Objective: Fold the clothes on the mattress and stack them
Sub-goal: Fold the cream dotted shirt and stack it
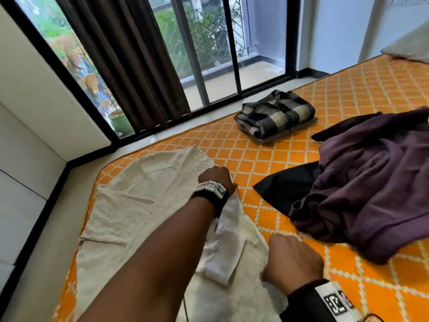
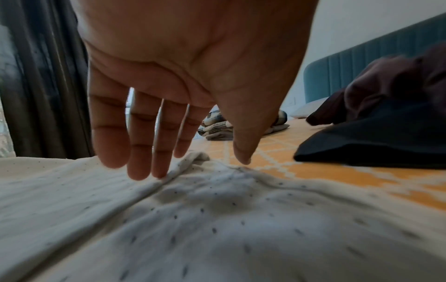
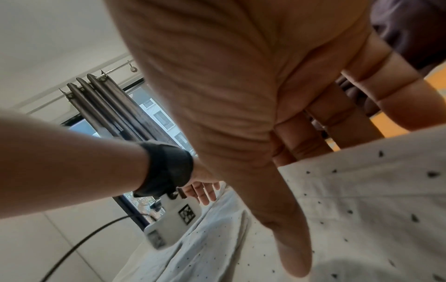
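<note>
Cream fabric with small dark specks, a shirt [image 1: 144, 205], lies spread over the near corner of the orange diamond-patterned mattress [image 1: 267, 159], directly under both hands. Closest in, the right hand [image 1: 293, 263] sits at the shirt's near right edge; from the head view it looks closed like a fist, while the right wrist view shows its fingers [image 3: 357, 118] reaching down behind a raised fold of the cloth with the thumb lying along the front of it, so it pinches that edge. Farther out, the left hand [image 1: 216, 176] is over the shirt's far right edge; its fingers [image 2: 138, 145] are straight and slightly spread, tips touching a ridge of the fabric, thumb pointing down beside them, holding nothing. To the right of both hands lies a rumpled purple garment [image 1: 371, 182] with a black garment [image 1: 285, 189] partly under it, just apart from the shirt. Beyond the left hand, near the mattress's far edge, a folded black-and-white checked garment [image 1: 276, 112] rests on another folded piece. Past that, a dark curtain [image 1: 130, 66] hangs at the window
</note>
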The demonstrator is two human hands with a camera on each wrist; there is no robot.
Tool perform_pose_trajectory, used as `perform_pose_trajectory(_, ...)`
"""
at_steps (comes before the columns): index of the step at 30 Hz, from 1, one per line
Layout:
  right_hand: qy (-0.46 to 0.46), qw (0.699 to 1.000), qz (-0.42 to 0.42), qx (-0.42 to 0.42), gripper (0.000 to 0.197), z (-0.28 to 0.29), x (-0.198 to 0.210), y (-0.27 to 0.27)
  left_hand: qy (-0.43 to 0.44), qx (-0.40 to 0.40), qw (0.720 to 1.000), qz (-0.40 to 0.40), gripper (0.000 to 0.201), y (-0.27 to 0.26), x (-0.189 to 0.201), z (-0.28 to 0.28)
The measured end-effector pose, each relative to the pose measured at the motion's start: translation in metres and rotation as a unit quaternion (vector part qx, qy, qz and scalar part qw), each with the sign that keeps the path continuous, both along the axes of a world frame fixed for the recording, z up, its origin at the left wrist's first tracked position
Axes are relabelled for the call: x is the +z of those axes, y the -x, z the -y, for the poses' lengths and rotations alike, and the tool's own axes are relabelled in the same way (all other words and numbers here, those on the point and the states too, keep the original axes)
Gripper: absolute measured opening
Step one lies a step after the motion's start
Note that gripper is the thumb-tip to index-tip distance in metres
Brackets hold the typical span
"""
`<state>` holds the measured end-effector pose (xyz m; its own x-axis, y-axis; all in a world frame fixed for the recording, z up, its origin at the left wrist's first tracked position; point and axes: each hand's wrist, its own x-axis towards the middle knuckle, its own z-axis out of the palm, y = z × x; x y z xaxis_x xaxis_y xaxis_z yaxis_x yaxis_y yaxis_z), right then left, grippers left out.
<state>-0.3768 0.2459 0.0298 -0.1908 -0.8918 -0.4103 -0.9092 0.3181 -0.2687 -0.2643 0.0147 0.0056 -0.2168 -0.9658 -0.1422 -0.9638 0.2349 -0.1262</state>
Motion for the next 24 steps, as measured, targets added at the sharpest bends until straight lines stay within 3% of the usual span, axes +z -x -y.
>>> perform_pose_trajectory(5, -0.014, 0.999, 0.037, 0.004, 0.023, 0.005, -0.001, 0.001, 0.024, 0.026, 0.999, 0.014, 0.048, 0.021, -0.015, 0.05)
perform_pose_trajectory(11, -0.063, 0.996, 0.054, 0.02, 0.025, 0.015, 0.004, -0.005, 0.039, 0.032, 0.999, 0.018, 0.025, 0.032, -0.017, 0.071)
perform_pose_trajectory(15, -0.049, 0.994, 0.088, 0.04, 0.02, 0.011, 0.021, -0.014, 0.012, 0.081, 0.994, -0.071, 0.01, 0.011, -0.004, 0.08)
perform_pose_trajectory(18, -0.059, 0.979, 0.159, 0.11, 0.024, 0.005, 0.029, -0.025, -0.012, 0.165, 0.969, -0.185, 0.039, -0.029, 0.015, 0.083)
perform_pose_trajectory(20, -0.061, 0.969, 0.181, 0.157, 0.025, 0.005, 0.028, -0.037, -0.03, 0.222, 0.935, -0.275, 0.051, -0.064, 0.025, 0.081)
perform_pose_trajectory(22, -0.049, 0.963, 0.186, 0.187, 0.028, 0.004, 0.022, -0.047, -0.052, 0.269, 0.9, -0.34, 0.036, -0.101, 0.032, 0.079)
perform_pose_trajectory(24, -0.034, 0.952, 0.209, 0.219, 0.026, -0.001, 0.022, -0.055, -0.076, 0.29, 0.886, -0.353, 0.02, -0.137, 0.038, 0.076)
